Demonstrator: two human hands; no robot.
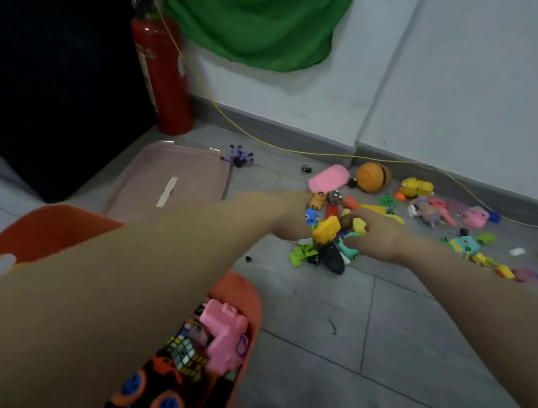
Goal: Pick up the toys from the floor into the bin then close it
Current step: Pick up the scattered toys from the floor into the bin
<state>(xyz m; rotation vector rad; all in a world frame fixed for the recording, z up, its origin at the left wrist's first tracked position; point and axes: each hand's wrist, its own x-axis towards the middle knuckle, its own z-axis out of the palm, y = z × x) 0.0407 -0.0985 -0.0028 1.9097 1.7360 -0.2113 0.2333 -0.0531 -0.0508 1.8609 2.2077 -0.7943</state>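
Between both hands (337,224), a clutch of toys (328,236).

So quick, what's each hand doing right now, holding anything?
Left hand: gripping a clump of small toys from its side.
Right hand: gripping the same clump, fingers curled round it.

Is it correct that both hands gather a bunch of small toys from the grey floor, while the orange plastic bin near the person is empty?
Not quite. The head view shows the orange plastic bin already holds toys, including a pink plastic toy. The rest is right.
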